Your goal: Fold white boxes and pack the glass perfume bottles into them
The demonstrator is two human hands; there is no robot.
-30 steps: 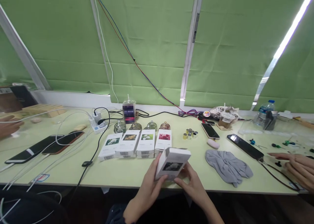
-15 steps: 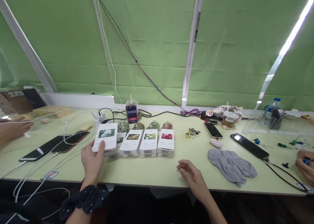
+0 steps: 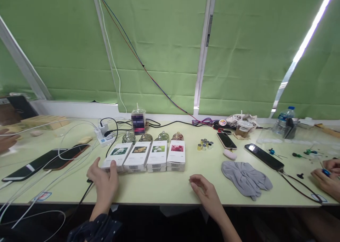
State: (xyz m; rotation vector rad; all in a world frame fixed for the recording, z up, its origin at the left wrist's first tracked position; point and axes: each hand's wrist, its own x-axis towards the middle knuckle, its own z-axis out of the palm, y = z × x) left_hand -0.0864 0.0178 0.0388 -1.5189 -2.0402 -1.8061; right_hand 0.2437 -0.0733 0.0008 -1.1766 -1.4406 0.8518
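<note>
table (image 3: pixel 164 189) | boxes (image 3: pixel 156 156) | phones (image 3: pixel 45 160) | cloth (image 3: pixel 245 178)

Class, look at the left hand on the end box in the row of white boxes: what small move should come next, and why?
Probably the left hand should let go and draw back. The leftmost box already lies on top of another box at the left end of the row, roughly in line, with the thumb and fingers at its near edge. The right hand rests open and empty on the table.
</note>
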